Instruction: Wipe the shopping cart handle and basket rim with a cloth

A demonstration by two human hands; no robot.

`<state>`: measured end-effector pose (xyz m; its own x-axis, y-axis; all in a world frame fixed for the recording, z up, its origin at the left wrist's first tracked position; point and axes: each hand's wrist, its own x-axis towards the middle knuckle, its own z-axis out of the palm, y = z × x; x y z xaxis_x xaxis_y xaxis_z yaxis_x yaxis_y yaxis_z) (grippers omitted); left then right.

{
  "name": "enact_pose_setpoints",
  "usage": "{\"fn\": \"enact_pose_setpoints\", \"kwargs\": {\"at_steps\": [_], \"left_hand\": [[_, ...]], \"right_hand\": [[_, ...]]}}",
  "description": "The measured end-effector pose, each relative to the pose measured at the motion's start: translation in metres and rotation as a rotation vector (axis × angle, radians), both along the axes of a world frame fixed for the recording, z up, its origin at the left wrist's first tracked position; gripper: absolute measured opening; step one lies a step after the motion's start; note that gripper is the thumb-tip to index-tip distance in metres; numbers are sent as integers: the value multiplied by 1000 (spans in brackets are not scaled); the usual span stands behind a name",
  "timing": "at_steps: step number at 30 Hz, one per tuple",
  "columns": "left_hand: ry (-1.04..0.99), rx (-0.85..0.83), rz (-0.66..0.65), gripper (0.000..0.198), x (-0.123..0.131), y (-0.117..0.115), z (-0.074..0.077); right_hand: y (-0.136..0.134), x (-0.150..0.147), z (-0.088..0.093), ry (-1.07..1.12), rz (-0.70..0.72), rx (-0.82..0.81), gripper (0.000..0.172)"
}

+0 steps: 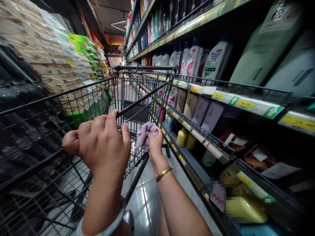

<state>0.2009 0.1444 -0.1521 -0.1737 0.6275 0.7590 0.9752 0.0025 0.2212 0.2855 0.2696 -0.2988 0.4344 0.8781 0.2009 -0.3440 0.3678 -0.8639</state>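
Observation:
My left hand (102, 141) is closed over a dark bar of the shopping cart (134, 104), its fingers curled down out of sight. On that wrist sits a pale bangle (115, 218). Bunched in my right hand (155, 141) is a light purple cloth (142, 136), beside the cart's wire side and lower than the bar. Whether the cloth touches the wires I cannot tell. A gold bracelet (163, 174) circles my right wrist.
Shelves along the right hold shampoo bottles (193, 60), with price tags on the shelf edge (241, 103). Stacked packages (46, 55) rise on the left beyond the cart. Tiled floor (145, 200) shows below, and the aisle runs ahead.

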Motion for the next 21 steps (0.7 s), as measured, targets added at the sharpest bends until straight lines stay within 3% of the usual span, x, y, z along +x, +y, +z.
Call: {"fn": "enact_pose_setpoints", "kwargs": {"at_steps": [3,6,8,17,19,21], "left_hand": [[-16,-12,10,56,1,0,0],[-9,-12,18,56,0,0,0],[-2,-5,20,56,0,-1,0],[3,-6,27,56,-1,1,-1],[2,-9,20,57,-3,1,-1],[9,-18,14,58,-4,1,-2]], "right_hand": [[-21,-7,28,-32,-24,38,38],[-43,-16,58,-148,-16,260,38],[-50,-17,65,-233,-32,376,34],[-51,-15,56,-512,-94,590,18],[-41,-13,46,-452,-74,527,22],[-26,-7,31,-343,-93,327,26]]}}
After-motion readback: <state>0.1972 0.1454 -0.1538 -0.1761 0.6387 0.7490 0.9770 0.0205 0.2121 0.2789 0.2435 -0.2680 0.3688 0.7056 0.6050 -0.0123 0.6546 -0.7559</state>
